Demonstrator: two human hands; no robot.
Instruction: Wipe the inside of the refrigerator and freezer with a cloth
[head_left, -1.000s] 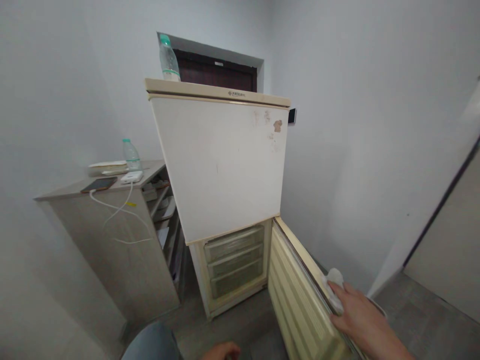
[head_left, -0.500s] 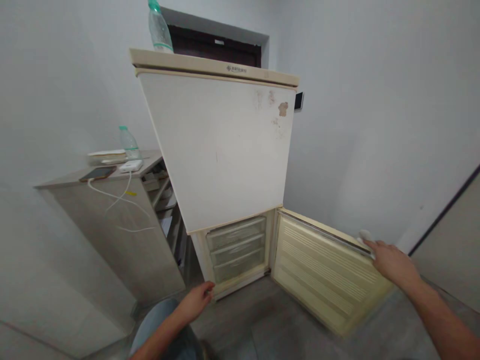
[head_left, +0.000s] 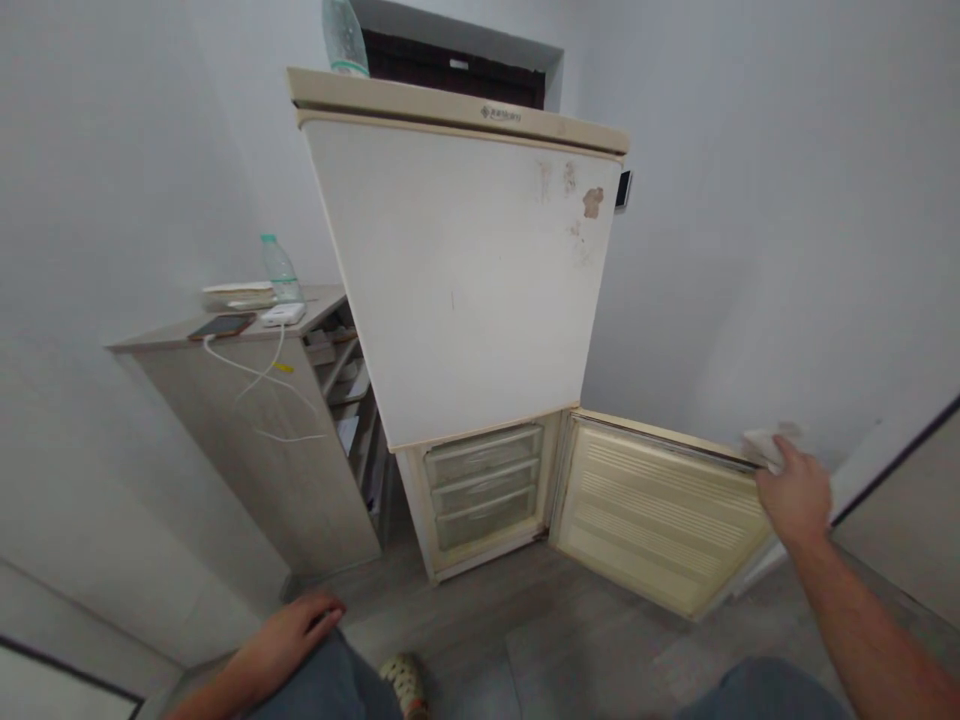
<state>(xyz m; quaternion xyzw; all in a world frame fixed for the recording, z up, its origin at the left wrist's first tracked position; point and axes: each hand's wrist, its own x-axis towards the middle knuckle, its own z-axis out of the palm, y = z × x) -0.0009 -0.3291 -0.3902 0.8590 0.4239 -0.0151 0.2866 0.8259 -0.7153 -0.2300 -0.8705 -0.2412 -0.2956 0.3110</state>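
Observation:
A white fridge [head_left: 465,290] stands ahead with its upper door shut. Its lower door [head_left: 660,510] hangs wide open to the right, ribbed yellowish inner side facing me. Within the lower compartment, several clear-fronted drawers [head_left: 487,485] are closed. My right hand [head_left: 799,495] is closed on a crumpled white cloth [head_left: 763,445] at the top outer corner of the lower door; whether its fingers also grip the door edge is hard to see. My left hand [head_left: 296,635] rests on my left knee, fingers loosely extended, holding nothing.
To the left stands a wooden cabinet [head_left: 247,450] with open shelves; a phone [head_left: 223,327], a white charger [head_left: 283,314] with cables, papers [head_left: 238,295] and a plastic bottle [head_left: 280,270] lie or stand on top. Another bottle [head_left: 345,40] stands on the fridge. A wall [head_left: 750,250] rises at right.
My left hand has moved from the fridge's lower left front corner back onto my knee. My right hand, with the cloth, has shifted slightly at the door's top corner. The view has tilted slightly.

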